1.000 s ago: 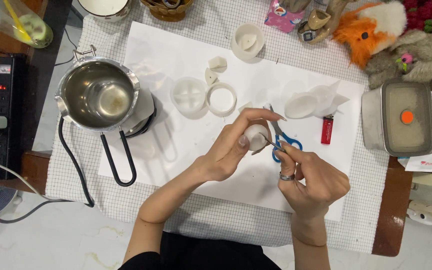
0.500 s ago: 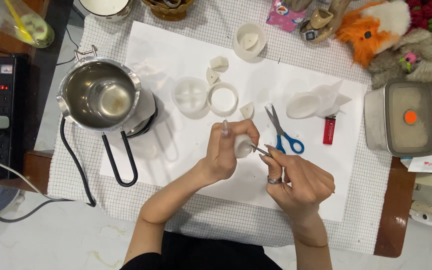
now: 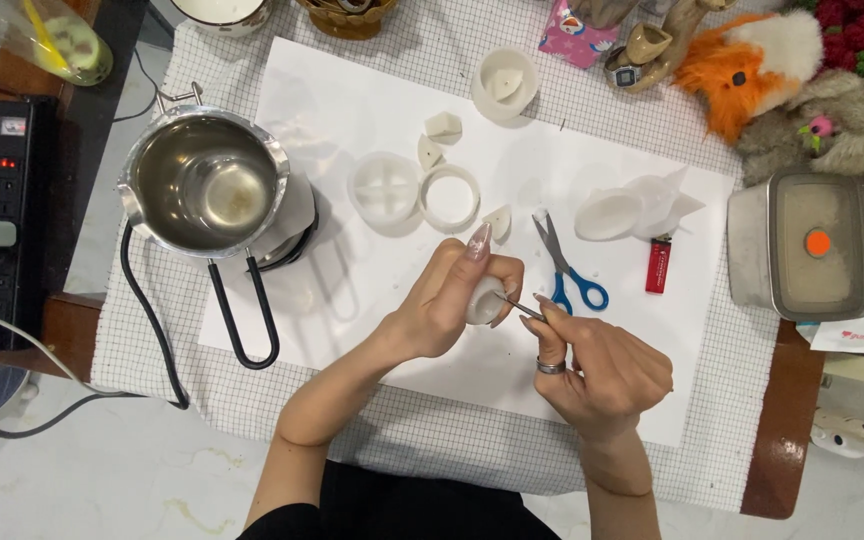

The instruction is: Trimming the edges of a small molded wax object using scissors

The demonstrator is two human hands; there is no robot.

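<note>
White wax piece (image 3: 485, 300) sits in my left hand (image 3: 449, 300), fingers curled round it, so most of it is hidden and I can't tell its full shape. My right hand (image 3: 602, 365) pinches a thin metal tool (image 3: 522, 307) between thumb and forefinger; only the short tip shows, touching the wax piece, the rest is buried in my fist. Both hands hover over the white sheet (image 3: 352, 290), just beside blue-handled scissors (image 3: 564, 262) lying flat. Steel pot (image 3: 207, 185) at left looks empty, only a dull film on the bottom, and what it stands on is mostly covered by it. Round white mould (image 3: 384, 187) near the sheet's middle has a cross-shaped divider, and a white ring (image 3: 449, 198) touches its right side. White cup (image 3: 505, 84) up top holds one small wedge; two more wedges (image 3: 436, 138) lie loose below it, another by the scissors. Crumpled clear plastic (image 3: 632, 205) is hard to read, with a red lighter (image 3: 658, 264) just below it. Metal box (image 3: 800, 246) at right is lidded with an orange dot on top, contents unseen. Plush toys (image 3: 782, 75) and a bag at top left (image 3: 47, 35) are cut off by the edge.
</note>
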